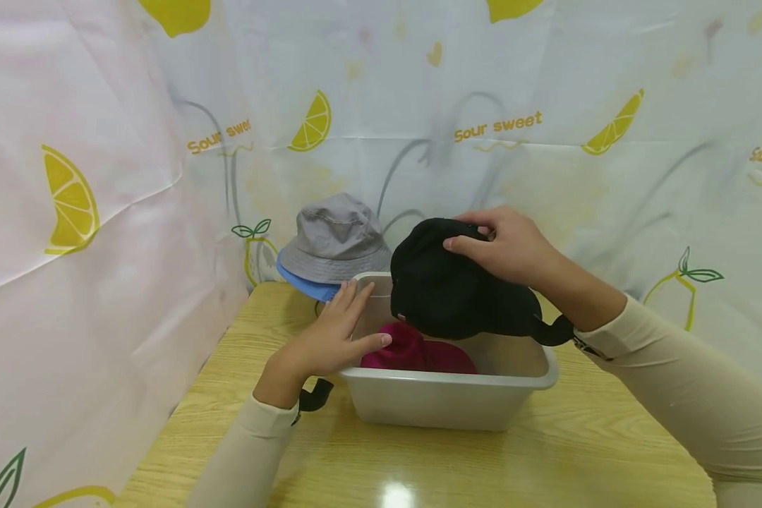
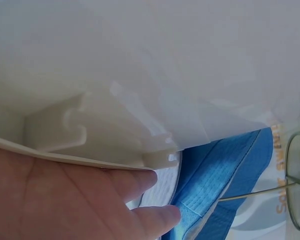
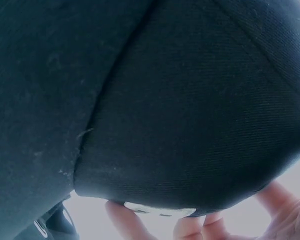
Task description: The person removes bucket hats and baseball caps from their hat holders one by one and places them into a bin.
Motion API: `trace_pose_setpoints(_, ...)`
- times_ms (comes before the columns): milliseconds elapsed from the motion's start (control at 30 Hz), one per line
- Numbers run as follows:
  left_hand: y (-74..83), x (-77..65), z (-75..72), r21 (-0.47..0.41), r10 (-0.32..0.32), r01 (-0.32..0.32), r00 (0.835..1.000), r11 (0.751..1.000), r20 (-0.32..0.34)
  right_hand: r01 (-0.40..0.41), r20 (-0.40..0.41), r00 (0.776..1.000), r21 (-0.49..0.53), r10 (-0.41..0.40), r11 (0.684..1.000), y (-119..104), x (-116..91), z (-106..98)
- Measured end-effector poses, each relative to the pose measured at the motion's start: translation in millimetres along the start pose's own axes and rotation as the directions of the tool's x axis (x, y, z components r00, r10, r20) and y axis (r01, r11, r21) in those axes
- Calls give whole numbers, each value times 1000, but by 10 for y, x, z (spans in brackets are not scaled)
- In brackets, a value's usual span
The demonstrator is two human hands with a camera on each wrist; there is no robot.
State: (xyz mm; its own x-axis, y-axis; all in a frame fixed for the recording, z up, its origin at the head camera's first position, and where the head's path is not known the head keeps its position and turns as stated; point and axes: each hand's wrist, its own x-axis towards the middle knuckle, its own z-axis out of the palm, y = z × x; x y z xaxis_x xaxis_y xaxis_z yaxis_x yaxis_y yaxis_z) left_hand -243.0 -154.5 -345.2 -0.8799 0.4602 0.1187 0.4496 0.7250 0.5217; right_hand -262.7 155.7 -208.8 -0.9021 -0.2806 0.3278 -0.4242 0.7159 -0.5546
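Note:
My right hand (image 1: 514, 247) pinches the edge of a black cap (image 1: 451, 282), holding it above a white plastic bin (image 1: 444, 402). In the right wrist view the black cap (image 3: 180, 115) fills most of the picture, with fingertips (image 3: 127, 220) at its lower edge. A dark pink cap (image 1: 413, 353) lies inside the bin, partly hidden by the black one. My left hand (image 1: 333, 335) rests on the bin's left rim, fingers extended. In the left wrist view that hand (image 2: 75, 200) lies along the bin's outer side (image 2: 140, 75).
Behind the bin's left corner, a grey bucket hat (image 1: 339, 236) sits over a blue hat (image 1: 307, 283), which appears to rest on a wire stand (image 2: 295, 182). The wooden table (image 1: 482, 466) meets a lemon-print curtain (image 1: 368, 85) at the back and left.

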Motion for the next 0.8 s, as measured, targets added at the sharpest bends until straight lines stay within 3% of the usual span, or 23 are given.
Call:
trace_pose_setpoints(467,-9,10,-5,0,26,-26,999,1000,-28,-14,67,998,-94,20,996,-1,-29,212)
trace_pose_setpoints(800,-8,6,0,-7,27,-27,999,1000,-34,54,125,991,-97,-42,994,74,-38,458)
